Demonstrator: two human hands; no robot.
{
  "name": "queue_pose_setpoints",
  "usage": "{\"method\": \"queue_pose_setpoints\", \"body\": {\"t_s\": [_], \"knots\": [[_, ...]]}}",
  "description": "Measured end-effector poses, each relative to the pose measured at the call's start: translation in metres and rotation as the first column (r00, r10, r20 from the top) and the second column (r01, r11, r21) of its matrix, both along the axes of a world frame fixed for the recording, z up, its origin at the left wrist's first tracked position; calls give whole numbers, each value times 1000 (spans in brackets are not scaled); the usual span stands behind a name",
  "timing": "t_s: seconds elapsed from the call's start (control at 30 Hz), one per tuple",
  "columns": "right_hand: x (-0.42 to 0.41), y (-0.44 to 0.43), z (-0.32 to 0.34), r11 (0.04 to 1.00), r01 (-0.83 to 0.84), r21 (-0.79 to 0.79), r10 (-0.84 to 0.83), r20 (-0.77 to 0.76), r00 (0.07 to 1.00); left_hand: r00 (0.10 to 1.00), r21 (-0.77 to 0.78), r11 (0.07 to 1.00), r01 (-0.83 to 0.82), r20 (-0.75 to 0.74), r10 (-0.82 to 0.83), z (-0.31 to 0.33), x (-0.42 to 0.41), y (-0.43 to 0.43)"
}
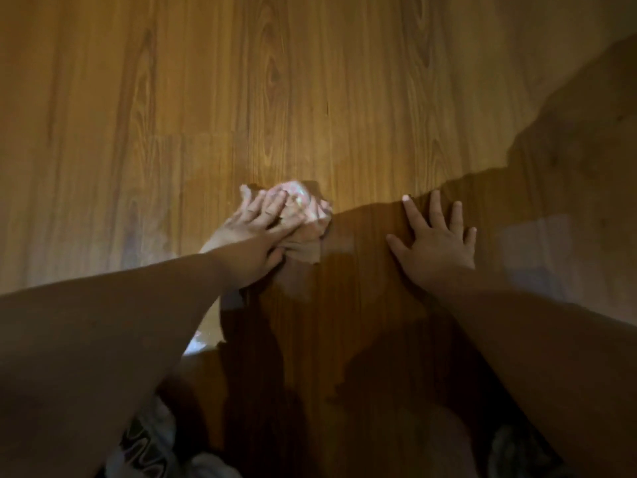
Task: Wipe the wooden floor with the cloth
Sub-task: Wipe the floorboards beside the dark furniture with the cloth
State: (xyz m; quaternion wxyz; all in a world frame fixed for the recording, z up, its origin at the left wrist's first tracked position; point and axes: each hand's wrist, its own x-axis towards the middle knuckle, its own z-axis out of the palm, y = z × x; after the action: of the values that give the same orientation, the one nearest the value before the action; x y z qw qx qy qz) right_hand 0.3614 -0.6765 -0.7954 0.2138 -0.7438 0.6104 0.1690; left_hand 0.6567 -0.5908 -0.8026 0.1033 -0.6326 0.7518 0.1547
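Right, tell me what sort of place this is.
Likely a room in a home: glossy brown wood-plank floor, a crumpled pale cloth pressed on it under the left hand, the right hand flat beside it.

Bottom left, we see a crumpled black-and-white patterned fabric (144, 439). At bottom right lies a bunched grey fabric (510, 450), its detail lost in the dark. A broad dark shadow (344, 322) spreads across the lower middle. Above the patterned fabric we note a small bright patch of light (197, 342).
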Motion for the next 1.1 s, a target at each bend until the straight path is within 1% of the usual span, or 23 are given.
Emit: {"method": "queue_pose_setpoints", "body": {"t_s": [0.07, 0.13, 0.2, 0.23, 0.27, 0.33, 0.37, 0.4, 0.43, 0.47, 0.53, 0.57, 0.63, 0.67, 0.7, 0.73, 0.77, 0.83, 0.9, 0.93, 1.0, 1.07, 1.1], "knots": [[-5, -7, 0, 1000, -17, 2, 17, -10, 1000, 925, 39, 929, -369, 113, 363, 0, 17, -2], [-2, -10, -1, 1000, -18, -5, 18, 12, 1000, 674, 36, 677, -735, 144, 724, 2, 13, -8], [3, -14, -4, 1000, -14, -14, 15, 31, 999, 421, 46, 418, -907, 126, 898, 3, -9, -24], [4, -15, -6, 999, -27, -17, 27, 27, 999, 403, 66, 397, -915, 129, 906, 4, -23, -32], [4, -16, -7, 999, -47, -23, 48, 19, 999, 504, 76, 499, -863, 156, 849, 3, -37, -37], [3, -17, -7, 996, -81, -32, 81, 13, 997, 857, 35, 866, -499, 167, 487, -2, -66, -35], [2, -17, -6, 996, -84, -36, 84, 16, 996, 965, 39, 967, -250, 94, 246, -1, -74, -32], [2, -18, -6, 996, -85, -41, 85, 15, 996, 999, 45, 998, -44, 33, 42, -1, -73, -33], [1, -17, -6, 995, -87, -39, 88, 9, 996, 998, 40, 997, 68, 11, -69, -1, -66, -35], [1, -17, -5, 995, -93, -38, 93, 2, 996, 997, 39, 997, 66, 38, -68, -1, -56, -39], [1, -17, -5, 994, -104, -41, 104, -10, 995, 970, 29, 983, -183, 168, 176, -6, -29, -47], [1, -17, -5, 993, -111, -42, 111, -15, 994, 905, 25, 927, -375, 227, 360, -7, -18, -51], [2, -15, -6, 992, -118, -53, 118, -13, 993, 651, 37, 661, -749, 221, 726, -6, 1, -60], [2, -15, -7, 992, -109, -63, 109, -5, 994, 535, 33, 540, -841, 199, 821, -5, 2, -65], [2, -15, -7, 993, -98, -72, 99, -1, 995, 511, 19, 518, -855, 200, 836, -4, -5, -68], [3, -14, -8, 993, -87, -75, 88, 3, 996, 593, -10, 609, -793, 216, 776, -4, -15, -71], [5, -15, -8, 994, -80, -78, 81, 5, 997, 732, -49, 753, -657, 202, 651, -6, -30, -70], [6, -15, -9, 994, -73, -87, 74, 3, 997, 966, -41, 966, -254, 29, 255, -8, -67, -66], [8, -15, -10, 994, -35, -103, 40, 54, 998, 988, 31, 998, 51, -146, -45, -2, -85, -69], [9, -16, -9, 994, 20, -111, -8, 110, 994, 973, 26, 994, 105, -207, -98, 3, -79, -74], [22, -19, -6, 976, 176, -132, -136, 266, 954, 978, -46, 998, 40, -203, -49, 14, -50, -74], [52, -22, -4, 960, 195, -201, -113, 359, 927, 961, -70, 967, -245, -147, 232, 15, -7, -59], [72, -24, -2, 971, 130, -199, -50, 362, 931, 905, -38, 908, -416, -112, 410, 15, 17, -48]]}}
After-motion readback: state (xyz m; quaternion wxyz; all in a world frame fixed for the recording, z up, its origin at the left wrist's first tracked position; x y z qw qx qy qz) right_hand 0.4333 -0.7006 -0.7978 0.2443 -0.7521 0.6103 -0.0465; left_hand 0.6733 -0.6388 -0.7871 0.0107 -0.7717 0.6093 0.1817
